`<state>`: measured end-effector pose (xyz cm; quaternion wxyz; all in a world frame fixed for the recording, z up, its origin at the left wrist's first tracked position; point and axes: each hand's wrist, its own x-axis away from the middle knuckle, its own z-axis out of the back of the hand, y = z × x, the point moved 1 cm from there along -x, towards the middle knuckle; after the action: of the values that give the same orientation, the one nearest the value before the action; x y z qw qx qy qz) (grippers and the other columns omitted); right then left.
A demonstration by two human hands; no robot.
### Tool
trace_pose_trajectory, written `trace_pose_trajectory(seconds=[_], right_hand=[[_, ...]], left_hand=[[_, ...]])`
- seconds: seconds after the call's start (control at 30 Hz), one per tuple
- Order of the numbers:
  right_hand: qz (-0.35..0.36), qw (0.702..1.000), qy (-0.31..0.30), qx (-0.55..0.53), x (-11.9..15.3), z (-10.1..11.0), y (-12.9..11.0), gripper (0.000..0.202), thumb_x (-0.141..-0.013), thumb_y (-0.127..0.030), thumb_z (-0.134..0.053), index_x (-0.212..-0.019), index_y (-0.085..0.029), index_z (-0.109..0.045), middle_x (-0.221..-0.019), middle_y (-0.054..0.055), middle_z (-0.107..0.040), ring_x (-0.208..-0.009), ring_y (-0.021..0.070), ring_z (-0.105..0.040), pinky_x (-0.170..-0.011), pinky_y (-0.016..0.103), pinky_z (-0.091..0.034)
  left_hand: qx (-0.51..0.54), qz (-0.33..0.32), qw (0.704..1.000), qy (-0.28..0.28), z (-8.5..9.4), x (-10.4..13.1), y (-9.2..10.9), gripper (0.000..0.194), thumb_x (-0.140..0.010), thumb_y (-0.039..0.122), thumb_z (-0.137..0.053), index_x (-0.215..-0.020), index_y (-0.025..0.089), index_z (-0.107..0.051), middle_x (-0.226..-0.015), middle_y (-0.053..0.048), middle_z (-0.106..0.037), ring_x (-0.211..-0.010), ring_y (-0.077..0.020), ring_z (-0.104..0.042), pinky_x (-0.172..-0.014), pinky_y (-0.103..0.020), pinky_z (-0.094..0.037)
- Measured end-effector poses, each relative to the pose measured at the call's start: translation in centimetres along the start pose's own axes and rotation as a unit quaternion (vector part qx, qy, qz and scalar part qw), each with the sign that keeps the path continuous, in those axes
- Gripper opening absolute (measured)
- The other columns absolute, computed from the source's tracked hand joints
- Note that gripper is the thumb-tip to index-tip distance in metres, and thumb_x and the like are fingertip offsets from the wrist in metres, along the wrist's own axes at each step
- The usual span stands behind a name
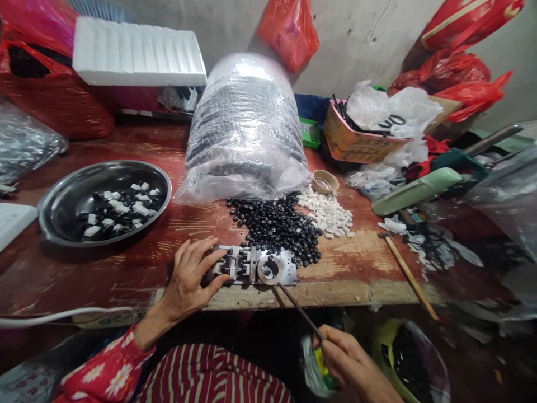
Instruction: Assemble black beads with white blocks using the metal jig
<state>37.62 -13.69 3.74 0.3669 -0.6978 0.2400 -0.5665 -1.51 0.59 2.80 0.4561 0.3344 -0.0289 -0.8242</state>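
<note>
My left hand (191, 277) rests on the left end of a small metal jig (251, 266) at the table's front edge, fingers spread over it. My right hand (350, 364) is below the table edge, shut on a thin metal rod (297, 308) with a green handle. The rod's tip reaches the round part of the jig. Just behind the jig lies a heap of small black round parts (279, 224), with a pile of small white parts (329, 212) to its right.
A steel bowl (62, 204) with black and white parts sits at the left. A large plastic-wrapped bundle (245, 129) stands behind the heaps. A small hammer (406, 274) lies at the right front, near a cardboard box (352, 143) and red bags.
</note>
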Motion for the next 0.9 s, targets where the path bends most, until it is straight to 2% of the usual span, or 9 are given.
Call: trace_pose_trajectory(seconds=[0.1, 0.23, 0.37, 0.43, 0.6, 0.73, 0.9], right_hand=[[0.008, 0.999, -0.043, 0.032, -0.8, 2.3, -0.7, 0.054, -0.097, -0.071, -0.063, -0.103, -0.018, -0.065, -0.057, -0.011, -0.031, -0.048, 0.0063, -0.022, -0.045, 0.020, -0.014], [-0.001, 0.996, -0.068, 0.050, -1.7, 4.5, -1.2, 0.048, -0.100, -0.066, -0.063, -0.107, -0.019, -0.064, -0.058, -0.012, -0.033, -0.045, 0.0058, -0.023, -0.041, 0.020, -0.014], [0.017, 0.996, -0.080, 0.047, -2.0, 5.4, -1.4, 0.047, -0.100, -0.063, -0.064, -0.106, -0.017, -0.064, -0.060, -0.011, -0.037, -0.047, 0.0050, -0.025, -0.042, 0.019, -0.017], [0.022, 0.995, -0.086, 0.046, -2.0, 5.3, -1.5, 0.047, -0.100, -0.063, -0.064, -0.107, -0.016, -0.064, -0.059, -0.011, -0.038, -0.046, 0.0050, -0.026, -0.042, 0.018, -0.018], [0.002, 0.996, -0.068, 0.062, -1.6, 4.5, -1.9, 0.051, -0.098, -0.069, -0.062, -0.105, -0.019, -0.063, -0.052, -0.012, -0.035, -0.040, 0.0055, -0.025, -0.038, 0.018, -0.017], [0.003, 0.996, -0.058, 0.060, -1.2, 3.7, -1.4, 0.053, -0.097, -0.071, -0.063, -0.101, -0.019, -0.062, -0.052, -0.012, -0.035, -0.041, 0.0054, -0.025, -0.040, 0.019, -0.016], [0.008, 0.998, -0.025, 0.065, -0.5, 1.7, -0.3, 0.057, -0.098, -0.074, -0.058, -0.103, -0.018, -0.064, -0.057, -0.011, -0.035, -0.047, 0.0062, -0.025, -0.044, 0.020, -0.017]], left_hand=[[0.016, -0.020, 1.000, 0.015, 0.1, -1.1, 1.1, 0.031, -0.094, 0.029, -0.072, -0.124, 0.027, -0.066, -0.146, -0.012, -0.061, -0.139, -0.0331, -0.054, -0.125, -0.064, -0.029], [0.028, -0.014, 0.999, -0.032, -0.4, -2.9, 2.7, 0.015, -0.095, 0.026, -0.069, -0.111, 0.027, -0.071, -0.142, -0.010, -0.063, -0.140, -0.0334, -0.051, -0.123, -0.066, -0.028], [0.052, 0.011, 0.997, -0.063, -1.0, -3.6, 3.3, 0.007, -0.095, 0.025, -0.068, -0.100, 0.026, -0.073, -0.139, -0.008, -0.065, -0.139, -0.0333, -0.051, -0.120, -0.063, -0.032], [0.059, 0.015, 0.996, -0.060, -1.1, -3.4, 3.2, 0.009, -0.094, 0.026, -0.070, -0.103, 0.026, -0.072, -0.139, -0.008, -0.065, -0.137, -0.0333, -0.052, -0.120, -0.063, -0.032], [0.080, 0.033, 0.996, -0.012, -0.7, -2.2, 2.0, 0.035, -0.094, 0.029, -0.072, -0.127, 0.023, -0.062, -0.139, -0.012, -0.065, -0.136, -0.0320, -0.055, -0.120, -0.060, -0.036], [0.082, 0.034, 0.996, 0.004, -0.2, -1.6, 1.2, 0.025, -0.095, 0.024, -0.069, -0.119, 0.024, -0.064, -0.138, -0.011, -0.065, -0.138, -0.0314, -0.055, -0.119, -0.058, -0.038], [0.079, 0.040, 0.996, -0.013, -0.1, -1.3, 0.9, 0.010, -0.097, 0.022, -0.065, -0.105, 0.025, -0.070, -0.136, -0.009, -0.066, -0.134, -0.0298, -0.056, -0.118, -0.057, -0.038]])
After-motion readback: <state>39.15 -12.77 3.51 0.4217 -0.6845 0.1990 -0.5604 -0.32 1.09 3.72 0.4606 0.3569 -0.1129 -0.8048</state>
